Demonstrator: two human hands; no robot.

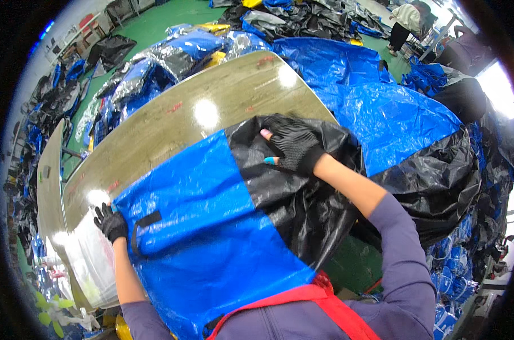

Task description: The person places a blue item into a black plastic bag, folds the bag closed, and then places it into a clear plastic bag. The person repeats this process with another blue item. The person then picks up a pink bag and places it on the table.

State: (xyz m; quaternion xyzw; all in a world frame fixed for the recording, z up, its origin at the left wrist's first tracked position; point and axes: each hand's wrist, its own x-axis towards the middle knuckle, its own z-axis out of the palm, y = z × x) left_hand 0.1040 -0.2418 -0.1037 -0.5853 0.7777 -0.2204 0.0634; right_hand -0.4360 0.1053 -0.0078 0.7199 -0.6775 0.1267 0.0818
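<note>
Now we have the blue-and-black sheet (203, 209) lying over the near part of the glossy desk (155, 136), our left grip (112, 222) released, fingers spread at its far left corner, our right grip (293, 141) unclenched, palm down on the black section (302, 198), beside a crumpled second sheet (398, 116).

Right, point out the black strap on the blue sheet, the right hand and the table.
Black strap (150, 220), head view: its flat upper end.
Right hand (295, 145), head view: its gloved back.
Table (155, 137), head view: bare part of its top.
</note>
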